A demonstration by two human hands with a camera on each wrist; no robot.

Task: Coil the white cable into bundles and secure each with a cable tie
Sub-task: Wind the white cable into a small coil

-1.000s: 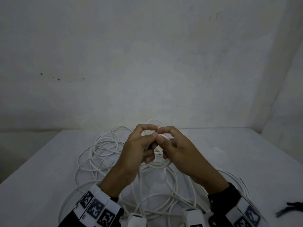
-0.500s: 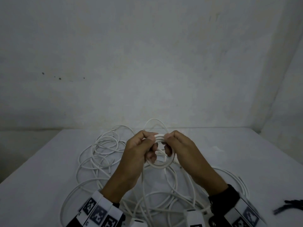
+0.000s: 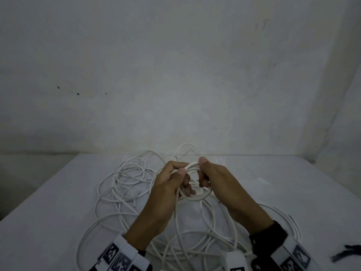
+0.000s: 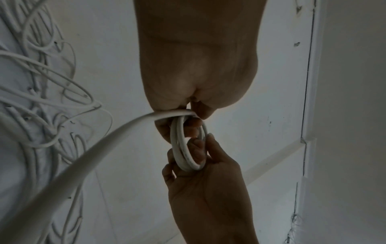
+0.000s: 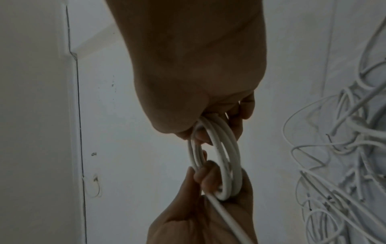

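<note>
A small coil of white cable (image 3: 197,196) hangs between both hands above the table. My left hand (image 3: 176,174) pinches the coil's left side, with the loose cable strand (image 4: 94,153) running out of its grip toward the wrist. My right hand (image 3: 203,173) grips the coil's right side, thumb on top and fingers curled through the ring. In the left wrist view the coil (image 4: 183,151) shows a few turns. In the right wrist view the coil (image 5: 225,161) spans from my right hand to the left hand. The rest of the white cable (image 3: 125,184) lies in loose tangled loops on the table.
The white table (image 3: 293,188) stands against a pale wall (image 3: 175,75), with a wall corner at the right. A dark thing (image 3: 345,255) lies at the table's near right edge, blurred. Loose cable loops spread under and to the left of the hands.
Another turn of cable has been laid onto the coil. The hands have parted slightly and the ring now shows more plainly between them.
</note>
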